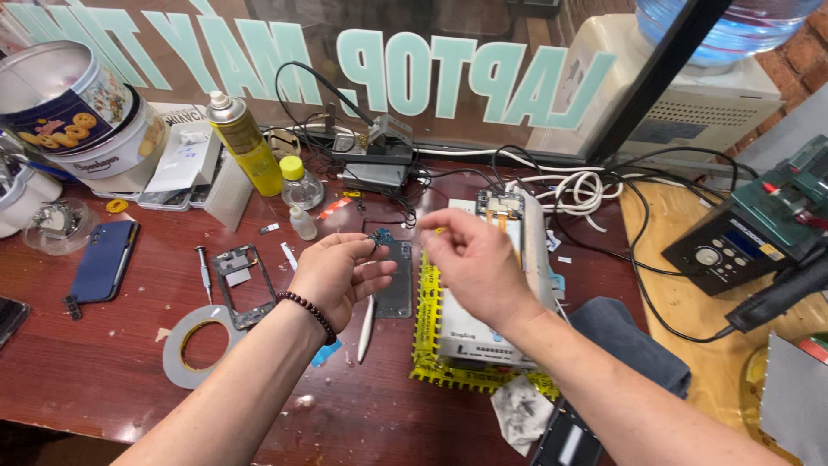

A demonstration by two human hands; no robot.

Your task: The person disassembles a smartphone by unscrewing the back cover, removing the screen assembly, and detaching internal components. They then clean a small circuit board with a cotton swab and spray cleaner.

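Note:
My left hand [338,274], with a dark bead bracelet at the wrist, pinches a small blue circuit board part [380,236] between thumb and fingers above the desk. My right hand [470,257] hovers just to its right with fingers curled together; I cannot tell if it holds anything. Below them lie a dark phone back panel [398,283] and a white opened phone [511,226] resting on a white box [479,332] over a yellow mat [424,341].
On the red-brown desk are a phone frame [239,274], a screwdriver [204,272], a tape roll [191,341], a blue phone [102,261], a yellow spray can [246,144], small bottles, tins, tangled cables, and a soldering station [759,224] at the right.

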